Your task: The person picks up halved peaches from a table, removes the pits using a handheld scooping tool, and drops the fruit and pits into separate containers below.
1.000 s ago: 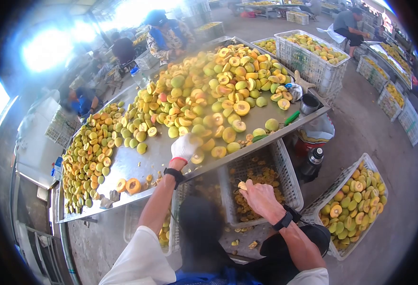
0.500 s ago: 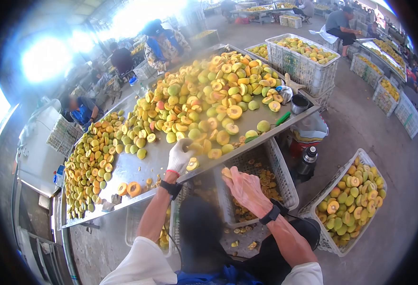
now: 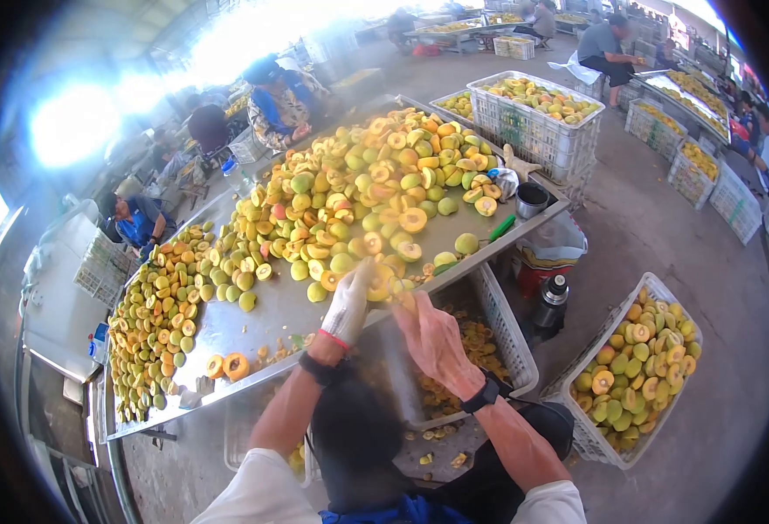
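My left hand (image 3: 348, 307), in a white glove, is at the near edge of the metal table with its fingers closed around a yellow peach half (image 3: 379, 285). Close on its right is my bare right hand (image 3: 437, 342), fingers pinched at the peach. A small orange-yellow piece shows at those fingertips, too blurred to name. Beyond both hands spreads a large heap of halved yellow-green peaches (image 3: 314, 210) on the metal table (image 3: 266, 319). Some halves lie cut side up, with the pit or hollow showing.
Below the table edge stands a crate (image 3: 524, 354) of scraps. A crate of peaches (image 3: 637, 371) is on the floor at right, near a black flask (image 3: 552, 301). A green-handled tool (image 3: 501, 228) and metal cup (image 3: 533, 199) sit at the table's right corner. Other people work farther back.
My left hand has moved right and slightly down, meeting my right hand at the peach. My right hand has come up a little. The view has shifted slightly.
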A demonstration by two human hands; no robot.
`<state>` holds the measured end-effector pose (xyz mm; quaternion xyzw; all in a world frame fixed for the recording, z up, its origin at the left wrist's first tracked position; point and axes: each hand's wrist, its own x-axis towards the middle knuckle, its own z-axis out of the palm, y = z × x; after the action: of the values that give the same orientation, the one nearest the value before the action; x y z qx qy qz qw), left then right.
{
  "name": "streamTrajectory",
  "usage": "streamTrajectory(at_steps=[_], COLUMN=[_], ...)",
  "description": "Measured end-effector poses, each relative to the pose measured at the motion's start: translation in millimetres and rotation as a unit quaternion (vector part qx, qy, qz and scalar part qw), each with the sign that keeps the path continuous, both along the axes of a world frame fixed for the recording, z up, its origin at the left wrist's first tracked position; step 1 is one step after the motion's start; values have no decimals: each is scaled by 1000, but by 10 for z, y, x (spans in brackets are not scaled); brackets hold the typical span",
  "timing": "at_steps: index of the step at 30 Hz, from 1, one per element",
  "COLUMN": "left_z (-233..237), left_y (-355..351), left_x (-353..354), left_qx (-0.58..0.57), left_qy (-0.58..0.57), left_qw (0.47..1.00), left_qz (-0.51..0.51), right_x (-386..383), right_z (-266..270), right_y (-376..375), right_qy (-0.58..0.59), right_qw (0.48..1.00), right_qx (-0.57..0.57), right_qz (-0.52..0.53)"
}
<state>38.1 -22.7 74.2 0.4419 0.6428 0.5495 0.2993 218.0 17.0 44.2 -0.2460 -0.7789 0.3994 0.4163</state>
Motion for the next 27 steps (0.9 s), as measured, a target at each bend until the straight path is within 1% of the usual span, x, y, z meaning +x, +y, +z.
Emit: streamTrajectory(at_steps=[2,4,7,10,13,16,19,20,23,25,27], left_z=[28,64,144,116,170,209,176,167,178,241,303], left_y=[53,103,142,196,162,126,155,157,146,160,156], left_x=[103,197,307,368,451,504,538,550,616,706,744], left_qx=[9,2,24,68,80,115,187,179,171,186,204], left_qy=[-16,-73,12,-46,-49,-31,96,81,28,-22,-15], left_qw=[1000,997,1000,997,995,992,975,977,979,974,972], left_qz=[-11,1,3,9,37,46,78,85,106,124,118], right_x=[35,54,58,38,2,-11,-49,-67,-114,-94,-33], right_z=[26,51,86,72,31,54,22,-9,-84,-20,78], right_y=[37,63,85,105,99,68,39,30,24,3,-8], right_qy=[-24,-37,-38,-32,-39,-45,-30,-21,26,48,50], right_qw=[1000,999,999,999,998,998,998,997,1000,999,998], right_qx=[-10,-5,-6,-18,-28,-39,-60,-68,-9,-24,-39], right_qz=[-1,-9,-16,-25,-29,-21,-19,-20,-5,7,23])
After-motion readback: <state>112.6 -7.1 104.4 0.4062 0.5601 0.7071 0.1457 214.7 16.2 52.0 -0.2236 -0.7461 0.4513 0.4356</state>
